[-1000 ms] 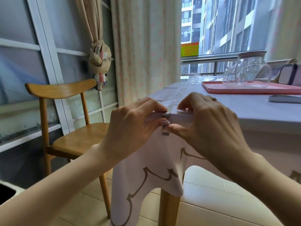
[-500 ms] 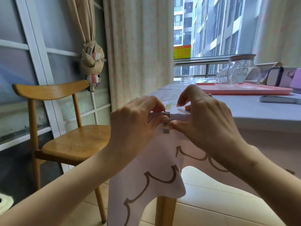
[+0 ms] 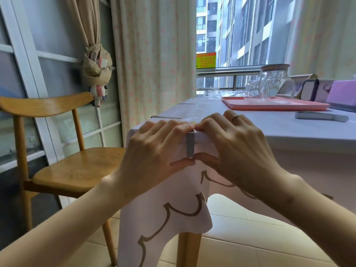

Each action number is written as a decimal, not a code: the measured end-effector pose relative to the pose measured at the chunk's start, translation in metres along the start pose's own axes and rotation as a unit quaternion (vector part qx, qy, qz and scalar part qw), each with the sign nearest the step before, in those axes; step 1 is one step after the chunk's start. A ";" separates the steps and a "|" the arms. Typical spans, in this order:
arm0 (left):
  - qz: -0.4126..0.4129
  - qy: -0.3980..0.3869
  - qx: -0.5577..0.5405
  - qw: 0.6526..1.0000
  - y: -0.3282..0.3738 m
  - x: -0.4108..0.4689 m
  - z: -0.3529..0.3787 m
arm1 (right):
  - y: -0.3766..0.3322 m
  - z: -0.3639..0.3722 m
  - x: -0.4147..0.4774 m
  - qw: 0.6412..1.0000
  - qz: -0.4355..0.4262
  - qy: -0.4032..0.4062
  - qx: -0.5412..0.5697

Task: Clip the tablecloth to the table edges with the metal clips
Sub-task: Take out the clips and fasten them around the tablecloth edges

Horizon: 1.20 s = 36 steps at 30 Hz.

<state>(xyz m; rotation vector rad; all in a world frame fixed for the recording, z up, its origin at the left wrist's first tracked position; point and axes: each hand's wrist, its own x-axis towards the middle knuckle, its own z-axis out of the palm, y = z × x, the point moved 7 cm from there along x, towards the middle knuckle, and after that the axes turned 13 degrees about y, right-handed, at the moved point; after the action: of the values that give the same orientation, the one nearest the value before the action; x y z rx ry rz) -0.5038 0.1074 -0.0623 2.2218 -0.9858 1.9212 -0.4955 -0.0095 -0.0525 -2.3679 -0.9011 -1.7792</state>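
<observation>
A pale tablecloth (image 3: pixel 167 214) with a brown scalloped border hangs over the near corner of the table (image 3: pixel 285 130). A grey metal clip (image 3: pixel 190 145) sits upright on the table edge at that corner, over the cloth. My left hand (image 3: pixel 154 153) grips the clip from the left, fingers on the tabletop and thumb under the clip's lower end. My right hand (image 3: pixel 233 149) holds it from the right the same way, a ring on one finger. A second metal clip (image 3: pixel 321 116) lies flat on the cloth at the right.
A wooden chair (image 3: pixel 63 166) stands left of the table corner. A pink tray (image 3: pixel 273 104) with a glass jar (image 3: pixel 276 82) sits at the back of the table, boxes to its right. A wooden table leg (image 3: pixel 188 249) shows below the cloth. Curtains and a window lie behind.
The clip has gone from barely showing between my fingertips to standing fully against the table edge. Both hands have shifted to grip above and below it. The camera has moved closer.
</observation>
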 end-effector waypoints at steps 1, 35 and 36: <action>0.006 0.010 0.003 1.000 0.001 0.002 -0.001 | 0.000 -0.001 0.000 1.000 -0.003 0.017 0.000; -0.083 -0.304 -0.092 0.944 0.107 0.158 0.138 | 0.249 -0.035 -0.032 0.897 0.335 -0.273 -0.098; -0.087 -0.310 -0.097 0.942 0.110 0.162 0.144 | 0.253 -0.036 -0.030 0.900 0.329 -0.267 -0.103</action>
<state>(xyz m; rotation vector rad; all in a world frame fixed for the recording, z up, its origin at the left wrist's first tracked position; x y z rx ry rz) -0.4259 -0.1112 0.0104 2.7274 -0.9280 1.0042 -0.4125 -0.2449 0.0084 -2.8546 0.1300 -1.0195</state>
